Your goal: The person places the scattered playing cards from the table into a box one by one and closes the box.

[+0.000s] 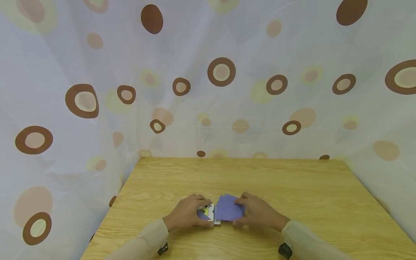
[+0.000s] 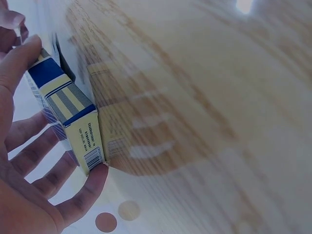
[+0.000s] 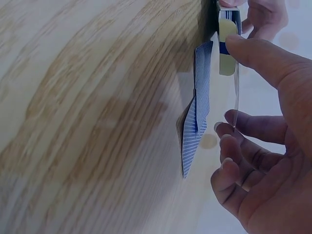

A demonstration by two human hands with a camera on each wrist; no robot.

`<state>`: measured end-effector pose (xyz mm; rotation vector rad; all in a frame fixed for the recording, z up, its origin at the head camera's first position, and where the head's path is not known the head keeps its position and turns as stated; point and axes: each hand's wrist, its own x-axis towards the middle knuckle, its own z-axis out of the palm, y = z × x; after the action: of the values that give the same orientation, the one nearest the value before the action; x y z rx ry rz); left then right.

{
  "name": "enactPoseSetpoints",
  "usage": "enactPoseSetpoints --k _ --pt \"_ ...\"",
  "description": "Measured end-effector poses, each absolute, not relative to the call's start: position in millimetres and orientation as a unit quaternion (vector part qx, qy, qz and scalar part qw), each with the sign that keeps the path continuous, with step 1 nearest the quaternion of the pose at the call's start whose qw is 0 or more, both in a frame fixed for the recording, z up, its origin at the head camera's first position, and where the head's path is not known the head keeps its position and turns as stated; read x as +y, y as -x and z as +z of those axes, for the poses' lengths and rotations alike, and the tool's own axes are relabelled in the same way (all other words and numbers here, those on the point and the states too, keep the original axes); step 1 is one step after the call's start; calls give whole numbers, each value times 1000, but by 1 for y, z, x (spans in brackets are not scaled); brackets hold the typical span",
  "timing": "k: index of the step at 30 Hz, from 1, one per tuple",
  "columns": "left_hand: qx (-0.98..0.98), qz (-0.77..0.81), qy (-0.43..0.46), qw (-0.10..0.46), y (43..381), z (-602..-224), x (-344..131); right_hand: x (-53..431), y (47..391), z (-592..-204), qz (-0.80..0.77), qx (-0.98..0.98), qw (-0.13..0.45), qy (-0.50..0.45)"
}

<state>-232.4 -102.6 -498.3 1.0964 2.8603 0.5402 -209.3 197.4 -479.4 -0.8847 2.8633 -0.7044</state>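
My left hand (image 1: 186, 213) grips a playing card box (image 2: 80, 127), with thumb and fingers around its sides. In the left wrist view the box shows blue and cream stripes and a barcode at its end. The box's flap (image 3: 226, 66) sticks out toward my right hand (image 1: 261, 213). That hand pinches a thin playing card (image 3: 237, 95), seen edge-on, between thumb and fingers, beside the box's end. Below it, several blue-backed playing cards (image 3: 195, 126) lie spread on the table. From the head view, blue card backs (image 1: 227, 208) fill the space between the hands; which are held I cannot tell.
Both hands are low over a light wooden table (image 1: 247, 177), near its front edge. A white curtain with brown and yellow dots (image 1: 195, 47) hangs behind the table and along both sides. Dark straps (image 1: 285, 250) show at the wrists.
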Motion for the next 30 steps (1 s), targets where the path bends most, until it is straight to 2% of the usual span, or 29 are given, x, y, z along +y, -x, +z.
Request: enactPoseSetpoints --k 8,30 --pt "918 171 -358 10 233 -501 -103 194 207 -478 -238 927 50 287" --pt "920 174 -350 11 231 -498 -102 184 210 -482 -223 923 40 310"
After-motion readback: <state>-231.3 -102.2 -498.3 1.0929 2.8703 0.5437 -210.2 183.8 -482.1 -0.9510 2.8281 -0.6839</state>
